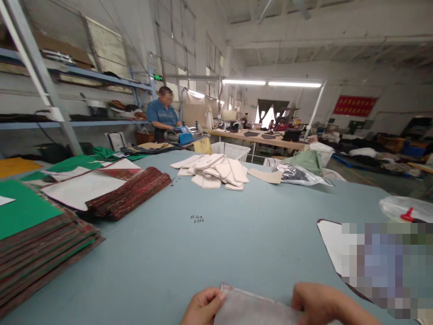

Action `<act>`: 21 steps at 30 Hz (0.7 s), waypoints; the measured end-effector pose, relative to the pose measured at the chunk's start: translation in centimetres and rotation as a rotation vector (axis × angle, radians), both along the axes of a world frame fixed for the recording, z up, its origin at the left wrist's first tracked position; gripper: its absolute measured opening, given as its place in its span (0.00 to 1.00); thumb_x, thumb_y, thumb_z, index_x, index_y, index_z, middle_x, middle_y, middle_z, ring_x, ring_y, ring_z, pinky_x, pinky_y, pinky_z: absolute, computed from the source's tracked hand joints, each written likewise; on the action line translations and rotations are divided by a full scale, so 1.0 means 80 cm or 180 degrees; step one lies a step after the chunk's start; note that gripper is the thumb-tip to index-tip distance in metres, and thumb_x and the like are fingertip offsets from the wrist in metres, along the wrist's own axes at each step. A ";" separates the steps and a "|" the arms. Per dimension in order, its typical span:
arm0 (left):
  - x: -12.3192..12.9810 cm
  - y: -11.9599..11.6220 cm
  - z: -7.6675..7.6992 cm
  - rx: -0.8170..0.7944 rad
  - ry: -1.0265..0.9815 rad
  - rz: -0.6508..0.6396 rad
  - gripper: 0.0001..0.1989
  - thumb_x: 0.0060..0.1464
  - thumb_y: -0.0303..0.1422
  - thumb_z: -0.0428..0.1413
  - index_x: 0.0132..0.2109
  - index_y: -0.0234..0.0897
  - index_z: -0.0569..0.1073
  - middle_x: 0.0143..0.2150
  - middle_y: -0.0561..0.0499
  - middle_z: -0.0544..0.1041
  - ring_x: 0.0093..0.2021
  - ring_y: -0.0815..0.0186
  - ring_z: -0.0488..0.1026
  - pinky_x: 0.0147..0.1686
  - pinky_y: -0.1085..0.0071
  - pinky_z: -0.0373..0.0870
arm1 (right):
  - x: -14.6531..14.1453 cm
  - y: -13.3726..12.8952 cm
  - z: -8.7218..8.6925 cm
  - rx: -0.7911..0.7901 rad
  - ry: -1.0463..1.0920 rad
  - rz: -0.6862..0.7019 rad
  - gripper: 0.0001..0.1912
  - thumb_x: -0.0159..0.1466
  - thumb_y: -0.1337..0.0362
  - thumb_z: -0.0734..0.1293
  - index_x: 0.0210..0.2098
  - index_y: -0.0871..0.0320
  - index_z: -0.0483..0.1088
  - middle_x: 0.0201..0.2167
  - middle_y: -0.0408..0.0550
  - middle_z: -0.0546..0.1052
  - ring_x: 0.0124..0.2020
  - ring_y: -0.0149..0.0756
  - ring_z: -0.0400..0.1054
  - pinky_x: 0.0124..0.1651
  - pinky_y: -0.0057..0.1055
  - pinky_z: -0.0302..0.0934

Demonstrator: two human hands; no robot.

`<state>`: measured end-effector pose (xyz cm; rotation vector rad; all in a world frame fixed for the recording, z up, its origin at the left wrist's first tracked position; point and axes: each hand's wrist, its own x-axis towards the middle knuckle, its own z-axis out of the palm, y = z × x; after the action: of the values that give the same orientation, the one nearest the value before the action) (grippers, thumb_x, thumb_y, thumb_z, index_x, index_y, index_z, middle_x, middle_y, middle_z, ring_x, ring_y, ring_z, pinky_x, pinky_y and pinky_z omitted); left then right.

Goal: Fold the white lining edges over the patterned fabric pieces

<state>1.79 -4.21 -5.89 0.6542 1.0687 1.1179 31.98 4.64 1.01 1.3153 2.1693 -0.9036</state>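
At the bottom edge of the head view, my left hand (203, 307) and my right hand (316, 303) both grip the edges of a pale grey fabric piece (253, 309) with a lighter rim. The piece is held just over the light blue worktable (152, 257), and its lower part is cut off by the frame. Nearest my right hand lies a white piece with a dark border (333, 243), partly hidden by a pixelated patch (379, 266). Farther ahead sits a loose pile of white rounded-end pieces (211, 170).
Stacks of green-topped layered sheets (34, 243) and a folded dark red striped stack (128, 194) lie at the left. A plastic bag (299, 175) is on the far edge. Behind the table, a person (162, 113) works at a blue machine (185, 134) beside metal shelves.
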 end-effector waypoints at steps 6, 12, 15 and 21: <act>0.004 -0.011 0.030 -0.0102 0.0049 0.0054 0.24 0.40 0.50 0.70 0.32 0.32 0.75 0.29 0.50 0.76 0.30 0.66 0.71 0.32 0.71 0.66 | 0.099 -0.018 0.002 -0.0204 -0.0247 -0.0402 0.10 0.47 0.61 0.69 0.19 0.57 0.63 0.16 0.39 0.64 0.21 0.34 0.63 0.25 0.29 0.50; -0.013 0.025 0.053 0.0241 0.0797 -0.0750 0.23 0.55 0.41 0.62 0.54 0.35 0.71 0.44 0.43 0.79 0.41 0.62 0.76 0.41 0.66 0.71 | 0.009 -0.024 0.004 0.0506 0.0918 -0.0261 0.13 0.62 0.54 0.65 0.33 0.57 0.75 0.27 0.45 0.76 0.27 0.35 0.65 0.30 0.31 0.54; -0.020 0.040 0.055 0.1172 0.2121 -0.1084 0.15 0.57 0.31 0.58 0.51 0.35 0.75 0.43 0.45 0.79 0.42 0.62 0.75 0.46 0.63 0.70 | -0.042 -0.036 -0.014 0.0863 0.1662 -0.0444 0.13 0.66 0.57 0.62 0.41 0.57 0.76 0.35 0.50 0.78 0.34 0.39 0.70 0.37 0.34 0.60; -0.029 0.047 0.034 0.2511 0.3332 -0.1253 0.10 0.60 0.23 0.53 0.40 0.37 0.79 0.39 0.48 0.75 0.42 0.64 0.72 0.45 0.66 0.71 | -0.053 -0.058 -0.064 0.1725 0.2535 -0.0432 0.15 0.72 0.64 0.59 0.47 0.56 0.77 0.38 0.51 0.73 0.40 0.39 0.69 0.43 0.36 0.64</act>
<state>-0.50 -0.48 -3.14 2.1361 1.2290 0.7938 27.72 0.04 -4.12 1.5243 3.1372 -1.0595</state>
